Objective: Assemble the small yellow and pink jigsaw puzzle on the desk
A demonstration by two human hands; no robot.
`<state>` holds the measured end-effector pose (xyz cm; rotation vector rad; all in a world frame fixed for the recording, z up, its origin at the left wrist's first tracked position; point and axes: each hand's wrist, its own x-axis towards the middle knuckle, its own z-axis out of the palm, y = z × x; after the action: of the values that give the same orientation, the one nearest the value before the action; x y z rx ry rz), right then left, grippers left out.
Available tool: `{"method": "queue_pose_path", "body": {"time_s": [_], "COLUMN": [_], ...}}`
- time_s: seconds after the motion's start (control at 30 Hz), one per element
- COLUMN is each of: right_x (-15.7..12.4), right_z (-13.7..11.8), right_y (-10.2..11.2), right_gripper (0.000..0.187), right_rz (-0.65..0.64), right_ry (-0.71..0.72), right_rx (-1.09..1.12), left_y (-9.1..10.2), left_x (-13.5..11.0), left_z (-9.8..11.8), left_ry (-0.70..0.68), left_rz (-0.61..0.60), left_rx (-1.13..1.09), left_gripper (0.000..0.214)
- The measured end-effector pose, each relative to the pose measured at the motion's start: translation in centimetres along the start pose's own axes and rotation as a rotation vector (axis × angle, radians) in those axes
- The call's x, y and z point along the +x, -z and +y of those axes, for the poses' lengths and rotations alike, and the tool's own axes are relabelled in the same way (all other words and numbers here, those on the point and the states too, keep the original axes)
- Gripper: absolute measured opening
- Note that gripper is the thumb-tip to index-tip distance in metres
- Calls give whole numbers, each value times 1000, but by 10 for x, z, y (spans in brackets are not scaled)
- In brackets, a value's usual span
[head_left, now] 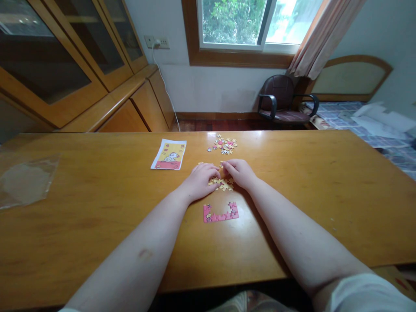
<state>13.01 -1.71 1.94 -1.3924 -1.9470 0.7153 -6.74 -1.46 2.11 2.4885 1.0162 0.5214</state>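
Observation:
In the head view, my left hand [204, 179] rests on the table with curved fingers, its thumb and fingertips apart at the edge of a small pile of yellow puzzle pieces [225, 185]. Opposite it, my right hand [240, 171] has thumb and forefinger pinched on a small puzzle piece [221, 164], partly covered by the fingers. Nearer to me lies a joined strip of pink puzzle pieces [221, 217], forming a bottom edge with both corners rising. Beyond the hands is a loose heap of mixed pieces [225, 145].
A printed picture card [169, 154] lies left of the heap on the wooden table [107, 203]. A clear plastic bag [27, 180] is at the far left. Behind the table stand a cabinet [120, 93], an armchair [281, 97] and a bed [344, 112].

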Motion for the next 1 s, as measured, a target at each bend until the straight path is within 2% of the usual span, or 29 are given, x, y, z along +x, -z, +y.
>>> {"method": "queue_pose_path", "body": {"time_s": [0.13,0.27,0.47,0.7,0.77,0.9,1.0], "right_x": [1,1,2,3,3,2,2], "right_z": [1,3,4,2,1,-2,-2], "right_y": [0,0,0,1,1,-1,-3], "right_gripper": [47,47,45,44,39,18,13], "right_rz": [20,20,36,12,-29,-128,-137], "right_ry": [7,9,23,44,99,233,242], "right_rx": [-26,-39,-51,-93,-134,-219,-280], "left_y": [4,7,7,13,14,12,11], "left_x": [2,3,2,3,3,3,2], "left_z": [3,4,-2,0,1,-1,-3], "left_ry": [29,127,254,332,336,343,353], "left_rz": [13,38,137,133,142,165,170], "left_rx": [0,-33,-135,53,109,167,154], "left_gripper": [8,9,14,14,14,14,16]}}
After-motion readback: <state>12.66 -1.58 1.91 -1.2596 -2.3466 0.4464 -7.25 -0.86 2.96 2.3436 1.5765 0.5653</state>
